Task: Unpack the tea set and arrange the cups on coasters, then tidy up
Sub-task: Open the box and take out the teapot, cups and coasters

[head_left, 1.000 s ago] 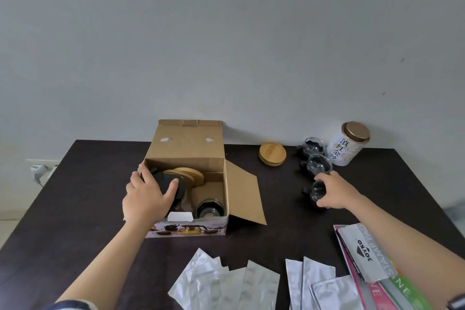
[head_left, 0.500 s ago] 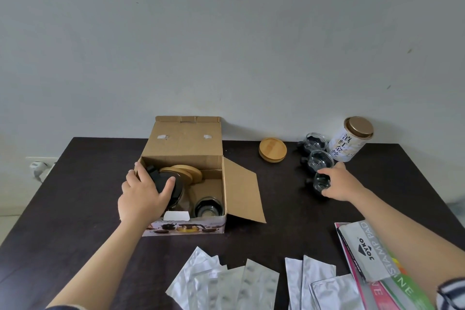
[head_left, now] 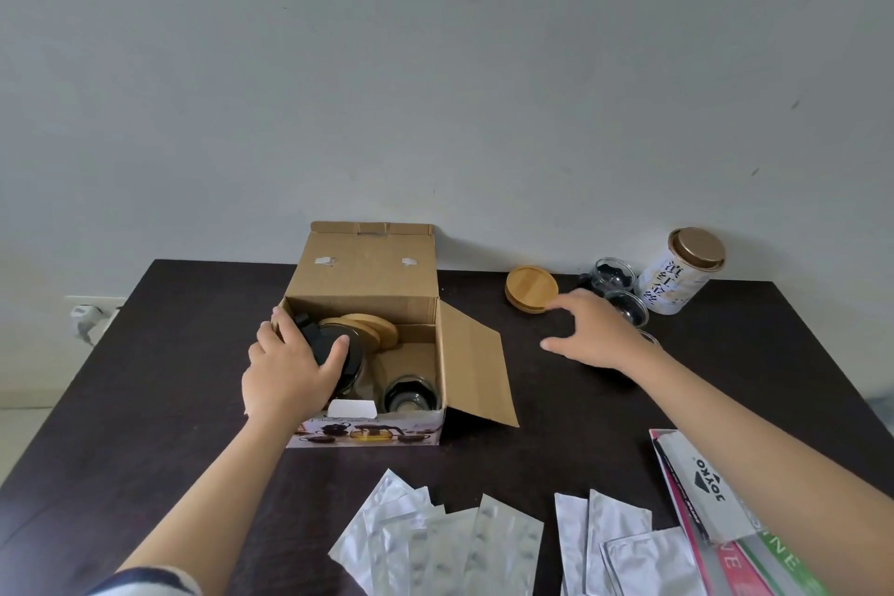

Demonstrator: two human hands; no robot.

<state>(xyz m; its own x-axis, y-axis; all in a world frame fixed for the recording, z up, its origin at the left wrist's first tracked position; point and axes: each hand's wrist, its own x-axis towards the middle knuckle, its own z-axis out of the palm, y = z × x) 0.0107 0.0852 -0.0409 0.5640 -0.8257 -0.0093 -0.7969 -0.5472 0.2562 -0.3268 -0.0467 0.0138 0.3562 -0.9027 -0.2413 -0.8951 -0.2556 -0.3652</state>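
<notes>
Table (head_left: 145,402), dark wood, runs to its far edge against the pale wall (head_left: 435,63); its left edge slants off at 8 o'clock, and bare tabletop lies between the cardboard box (head_left: 367,290) and the right hand (head_left: 592,334). The box stands open at centre, lid flap upright at 12 o'clock, side flap (head_left: 471,370) splayed toward 3 o'clock. The left hand (head_left: 285,370) reaches in, fingers curled round the black lid (head_left: 324,344) of a glass teapot; the pot's body is mostly hidden by the hand and box wall, so its spout direction cannot be told. Behind it wooden coasters (head_left: 375,327) lean on edge, and a glass cup (head_left: 409,394) sits upright in the near right compartment. The right hand hovers with fingers spread, holding nothing, pointing toward 10 o'clock. Beyond it at 2 o'clock stand glass cups (head_left: 614,273) in a row, the nearest mostly covered by the wrist. A wooden coaster stack (head_left: 531,288) lies flat just left of them, a white tin (head_left: 679,278) to their right. Foil packets (head_left: 450,547) and a colourful pad (head_left: 716,498) are cut off by the bottom edge.
</notes>
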